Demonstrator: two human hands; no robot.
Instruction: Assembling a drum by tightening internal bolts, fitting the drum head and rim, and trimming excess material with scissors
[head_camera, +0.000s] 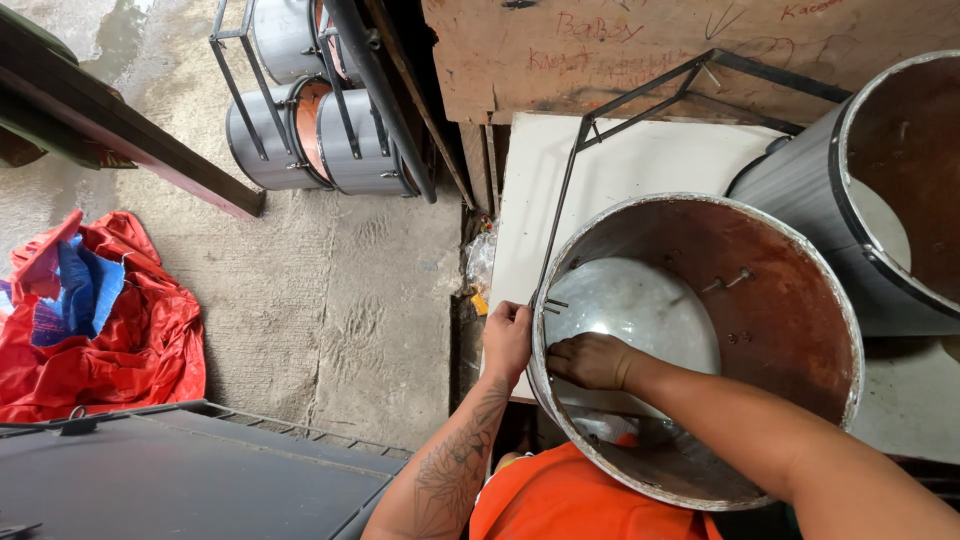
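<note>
Head view, looking down.

Concrete floor (330, 290): one, bare and grey, the widest open stretch, running between the red heap on the left and the board on the right.

White board (640, 165): one, flat, its left edge beside the floor gap, its far edge against a brown plywood sheet (600, 50).

Drum shells, large: two. The near drum shell (790, 320) stands open end up on the board, rusty brown inside with a pale skin at the bottom; its rim nearly touches the second drum shell (880, 170) at the right edge of the frame.

Red tarpaulin (110, 330): one, crumpled, with a blue patch, at the left.

Dark panel (170, 480): one, across the lower left corner.

Small grey drums (320, 130): at least three, stacked on their sides in a black metal rack at the top.

Metal rod frame (600, 125): one, thin, leaning from the near shell's rim up toward the plywood.

Hands: two. Left hand (508, 340), forearm tattooed, lies closed against the outside of the near shell's rim where the rod frame meets it. Right hand (592, 360) reaches inside the shell, fingers curled against the inner wall opposite the left hand; whether it holds anything cannot be told.
</note>
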